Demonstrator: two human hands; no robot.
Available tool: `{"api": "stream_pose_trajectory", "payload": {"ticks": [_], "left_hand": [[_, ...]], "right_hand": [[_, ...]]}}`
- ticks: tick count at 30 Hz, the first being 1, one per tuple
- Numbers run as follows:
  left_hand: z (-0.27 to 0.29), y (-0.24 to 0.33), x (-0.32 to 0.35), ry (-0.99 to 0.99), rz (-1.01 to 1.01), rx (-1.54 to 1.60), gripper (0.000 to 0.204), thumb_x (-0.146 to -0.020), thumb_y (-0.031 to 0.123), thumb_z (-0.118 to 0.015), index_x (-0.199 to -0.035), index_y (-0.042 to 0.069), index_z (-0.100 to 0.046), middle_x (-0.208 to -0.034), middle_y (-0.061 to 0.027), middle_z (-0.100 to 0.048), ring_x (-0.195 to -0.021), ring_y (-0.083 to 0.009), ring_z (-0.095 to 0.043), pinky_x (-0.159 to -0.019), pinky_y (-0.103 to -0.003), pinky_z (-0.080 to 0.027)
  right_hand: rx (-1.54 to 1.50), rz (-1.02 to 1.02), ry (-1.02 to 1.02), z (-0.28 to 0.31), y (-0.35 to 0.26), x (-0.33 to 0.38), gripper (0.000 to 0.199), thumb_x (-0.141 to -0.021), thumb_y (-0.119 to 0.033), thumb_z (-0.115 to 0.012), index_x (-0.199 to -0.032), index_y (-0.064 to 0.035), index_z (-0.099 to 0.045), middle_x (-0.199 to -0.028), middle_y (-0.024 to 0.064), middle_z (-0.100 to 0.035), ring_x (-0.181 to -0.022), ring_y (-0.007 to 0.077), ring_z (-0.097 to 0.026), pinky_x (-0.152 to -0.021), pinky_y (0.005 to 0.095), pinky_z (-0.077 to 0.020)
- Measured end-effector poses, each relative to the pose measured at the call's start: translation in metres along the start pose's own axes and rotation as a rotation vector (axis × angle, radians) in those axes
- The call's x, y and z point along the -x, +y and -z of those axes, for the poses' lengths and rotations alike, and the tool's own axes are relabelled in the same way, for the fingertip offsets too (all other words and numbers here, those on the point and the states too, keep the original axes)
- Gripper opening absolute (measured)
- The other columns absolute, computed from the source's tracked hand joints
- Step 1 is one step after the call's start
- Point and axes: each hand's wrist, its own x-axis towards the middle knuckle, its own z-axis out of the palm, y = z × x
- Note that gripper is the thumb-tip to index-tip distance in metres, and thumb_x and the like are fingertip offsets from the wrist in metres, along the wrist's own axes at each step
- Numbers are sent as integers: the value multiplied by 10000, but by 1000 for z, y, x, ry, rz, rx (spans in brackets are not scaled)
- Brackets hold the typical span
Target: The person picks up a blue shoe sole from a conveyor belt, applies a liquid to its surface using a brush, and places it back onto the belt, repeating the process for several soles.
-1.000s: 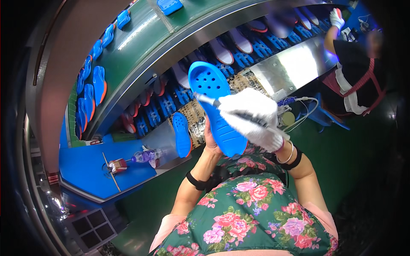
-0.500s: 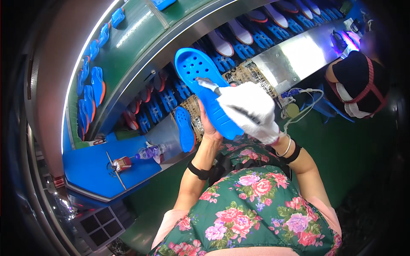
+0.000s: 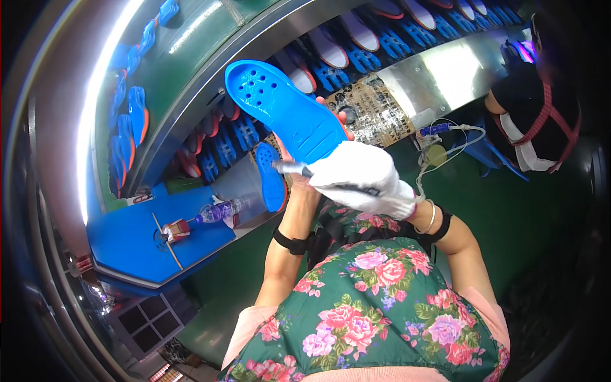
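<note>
- Head view: flat blue surface [image 3: 127,245], left of both hands.
- Glossy blue perforated sole [image 3: 286,111], above the bare left hand [image 3: 300,182], which grips its edges; likely light, springy, perhaps slippery: best held by the rim.
- White-gloved right hand [image 3: 358,178], overlapping the heel, clasping a tool.
- Slim silver-tipped tool [image 3: 291,167], crossing the left hand.

Bright strip light [image 3: 93,114] left, glare on metal bench [image 3: 449,73], dark rim
</note>
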Motion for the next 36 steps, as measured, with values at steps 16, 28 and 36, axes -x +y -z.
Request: {"api": "stream_pose_trajectory", "payload": {"ticks": [16, 28, 36], "left_hand": [[-15, 9, 8, 258, -138, -51, 1066, -850, 823, -575, -1556, 50, -379, -1374, -180, -606, -1261, -404, -588, -961, -595, -555], [4, 41, 20, 128, 8, -21, 1121, -837, 716, -652, -1608, 16, -237, -1531, -249, -434, -1167, -488, -618, -932, -580, -572], [20, 74, 21, 36, 183, 10, 1151, -815, 711, -670, -1607, -4, -239, -1531, -268, -418, -1163, -472, -625, -941, -542, -584]], "right_hand": [[102, 13, -73, 16, 15, 8, 228, -818, -94, -809, -1044, -114, -779, -1024, 76, -767, -901, 274, -727, -803, 378, -583], [174, 56, -127, -7, 9, 14, 254, -823, -91, -800, -1074, -120, -769, -1016, 77, -757, -862, 272, -713, -731, 381, -577], [-277, -336, -98, -17, 2, 5, 193, -806, -40, -838, -990, -79, -791, -961, 73, -785, -888, 203, -751, -792, 334, -593]]}}
